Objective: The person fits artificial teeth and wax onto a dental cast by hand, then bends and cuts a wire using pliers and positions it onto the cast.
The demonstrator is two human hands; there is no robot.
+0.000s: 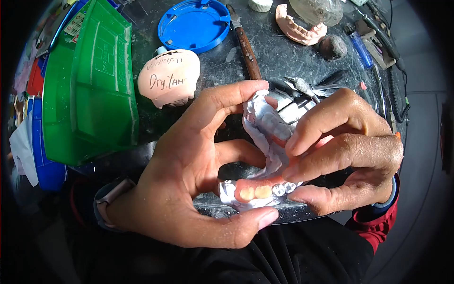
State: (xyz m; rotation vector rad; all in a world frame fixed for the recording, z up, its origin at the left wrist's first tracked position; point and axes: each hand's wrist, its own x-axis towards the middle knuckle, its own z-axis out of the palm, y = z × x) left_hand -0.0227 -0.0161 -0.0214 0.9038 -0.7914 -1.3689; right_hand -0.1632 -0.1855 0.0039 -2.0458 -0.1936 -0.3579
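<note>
My left hand (177, 189) is wrapped around a pale grey-white plaster dental cast (267, 113), with the index finger at its far end and the thumb along its near edge. On the cast's near side sits a pink partial denture (255, 192) with two yellowish teeth, beside whitish cast teeth. Thumb and fingers of my right hand (352, 146) close on the pink piece at the cast's right side. Those fingers cover part of the denture, so its far extent is hidden.
On the dark worktop stand a green bin (90, 99), a pink plaster model (169, 80) with handwriting, and a blue lid (194, 26). Behind my hands lie a wooden-handled tool (247, 52), pliers (305, 87), another dental cast (300, 29) and a dark lump (333, 48).
</note>
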